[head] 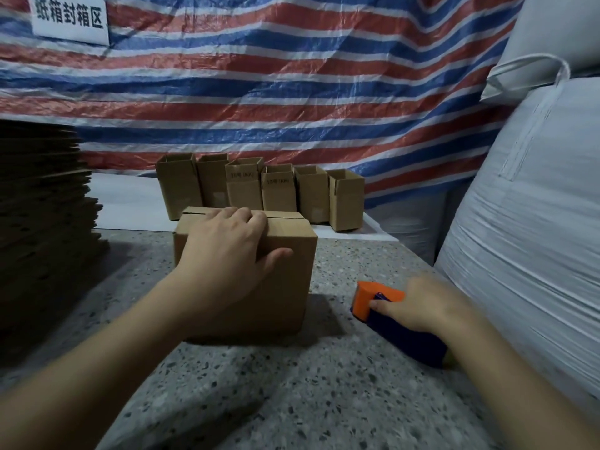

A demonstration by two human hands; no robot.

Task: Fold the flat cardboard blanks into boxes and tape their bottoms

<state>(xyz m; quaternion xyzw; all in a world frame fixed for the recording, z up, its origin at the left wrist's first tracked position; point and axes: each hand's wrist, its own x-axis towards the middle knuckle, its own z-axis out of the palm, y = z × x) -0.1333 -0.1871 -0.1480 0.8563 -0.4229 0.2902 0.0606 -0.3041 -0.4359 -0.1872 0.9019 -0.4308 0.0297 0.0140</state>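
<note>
Head view shows a speckled stone table [324,384] under a striped tarp [292,92], a stack of flat cardboard blanks [42,222] at its left. A folded box [285,287] stands mid-table, flaps closed on top; the left hand [227,251] presses them with curled fingers. Six finished boxes [259,193] stand behind. The right hand [425,303] grips an orange-and-blue tape dispenser [389,319] just right of the box.
</note>
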